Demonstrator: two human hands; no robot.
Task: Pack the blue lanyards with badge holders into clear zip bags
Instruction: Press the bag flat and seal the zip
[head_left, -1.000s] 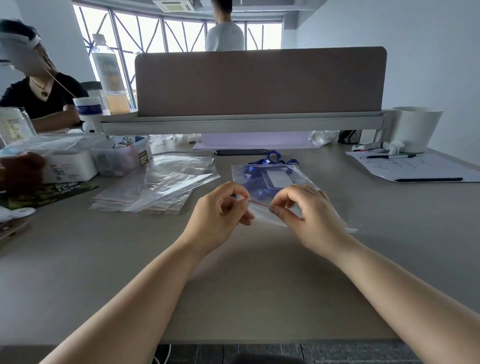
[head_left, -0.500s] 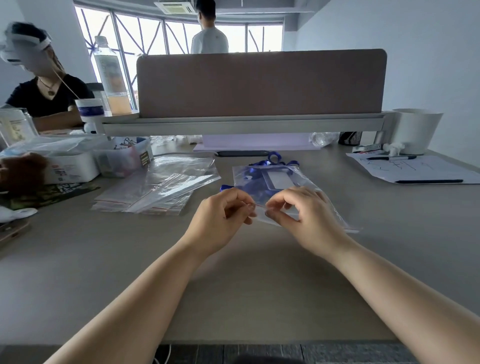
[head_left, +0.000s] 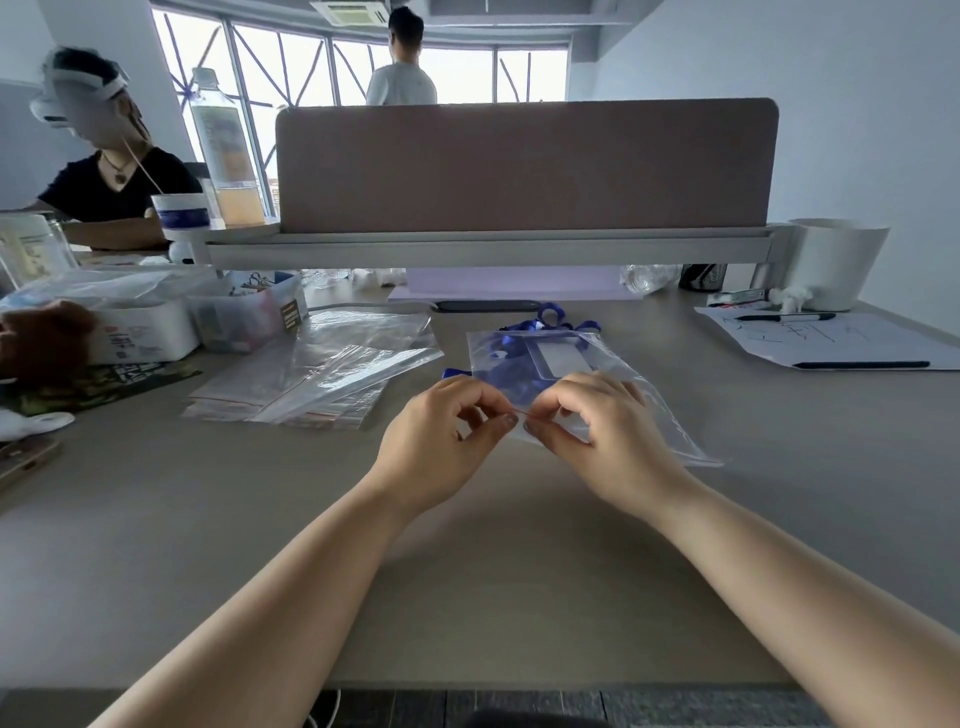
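Looking down from the head view, we see our two hands close together at the near edge of a clear zip bag (head_left: 649, 400) that lies flat on the table (head_left: 467, 571). Our left hand (head_left: 441, 441) pinches the bag's red zip strip (head_left: 521, 413) between thumb and first finger. Our right hand (head_left: 608, 436) pinches the same strip just beside it, so the two thumbs almost touch. Inside the bag is the blue lanyard (head_left: 511, 376), all bunched up, with the badge holder (head_left: 563, 358) on top of it near the far end. A small blue end (head_left: 456, 373) pokes out by the bag's left side, just behind our left hand; we cannot tell if it is inside the bag or out. A pile of empty bags (head_left: 332, 374) lies to the left, well apart from our hands.

We think we are pressing the zip shut. What could go wrong? If that blue end is caught in the zip, the strip will not close there. If we pinch only in the middle, the corners may be left open. The bag is thin and slippery, so a hard pull could slide it away or pop the zip open, and the lanyard could fall out later
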